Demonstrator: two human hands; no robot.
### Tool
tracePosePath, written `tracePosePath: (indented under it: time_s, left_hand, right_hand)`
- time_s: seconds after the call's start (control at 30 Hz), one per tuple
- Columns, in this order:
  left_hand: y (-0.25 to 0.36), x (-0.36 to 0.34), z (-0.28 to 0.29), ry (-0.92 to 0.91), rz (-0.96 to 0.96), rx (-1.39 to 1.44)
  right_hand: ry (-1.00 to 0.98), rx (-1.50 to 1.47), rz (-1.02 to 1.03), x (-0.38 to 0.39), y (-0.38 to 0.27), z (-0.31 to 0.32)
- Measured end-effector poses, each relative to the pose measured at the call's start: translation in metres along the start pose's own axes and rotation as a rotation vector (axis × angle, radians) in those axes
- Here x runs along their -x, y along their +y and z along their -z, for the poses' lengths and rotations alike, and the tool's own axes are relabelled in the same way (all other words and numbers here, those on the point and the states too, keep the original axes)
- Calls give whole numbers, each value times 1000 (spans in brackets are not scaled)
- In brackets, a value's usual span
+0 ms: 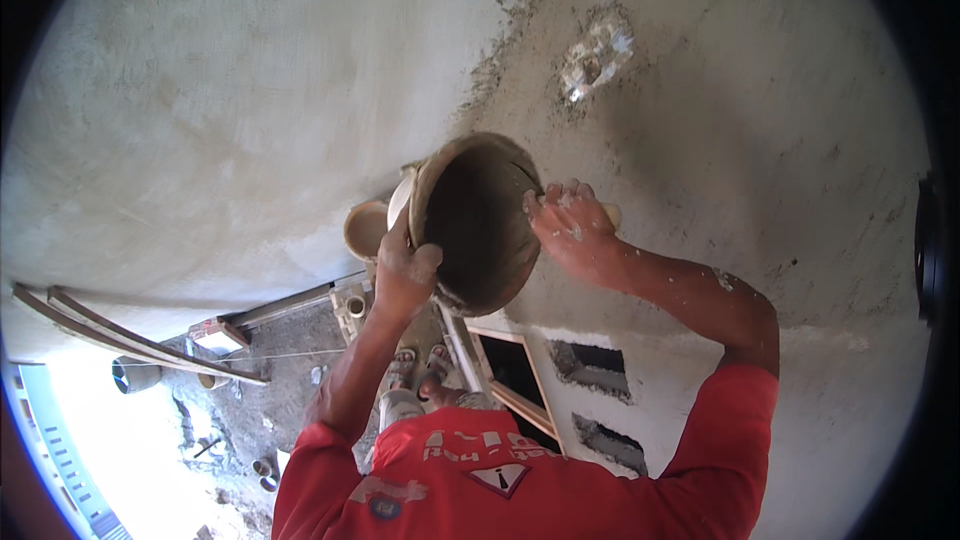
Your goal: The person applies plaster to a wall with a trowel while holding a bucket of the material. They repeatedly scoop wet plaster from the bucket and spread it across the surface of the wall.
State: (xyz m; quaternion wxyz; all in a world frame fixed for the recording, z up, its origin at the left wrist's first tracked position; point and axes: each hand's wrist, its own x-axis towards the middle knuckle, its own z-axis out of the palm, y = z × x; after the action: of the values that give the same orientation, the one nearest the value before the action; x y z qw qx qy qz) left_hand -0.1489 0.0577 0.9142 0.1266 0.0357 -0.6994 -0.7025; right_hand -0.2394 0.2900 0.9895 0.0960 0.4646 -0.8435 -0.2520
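A mortar-smeared bucket (480, 220) is tilted up against the wall, its dark mouth turned toward me. My left hand (405, 268) grips its rim on the left side, thumb over the edge. At the opposite rim, my right hand (574, 228) is closed around a tool with a pale handle (612, 215); the working end is hidden by the hand and the bucket. Grey splashes cover both that hand and its forearm. Just left of the held bucket, a smaller round container (367, 230) is partly hidden.
The plastered wall (250, 70) fills the upper view, with a rough pale patch (597, 58) above the bucket. Below are a framed opening (512, 370) and two recesses (590, 365). Long curved boards (140, 340) stand at left; on the rubble-strewn ground lies another bucket (137, 374).
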Motion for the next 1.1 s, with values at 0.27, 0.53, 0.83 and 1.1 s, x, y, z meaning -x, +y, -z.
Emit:
tracePosePath:
  time_s: [0.27, 0.53, 0.83, 1.1]
  left_hand:
    - [7, 5, -26, -103, 61, -188]
    - [8, 8, -14, -123, 100, 186]
    - [8, 6, -12, -12, 146, 356]
    - [0, 4, 10, 66, 79, 323]
  right_hand:
    - [-370, -812, -256, 45, -22, -57]
    - [-61, -1273, -448, 64, -48, -48]
    - [-42, -992, -516, 69, 5, -11]
    - [-46, -1056, -458, 63, 64, 118]
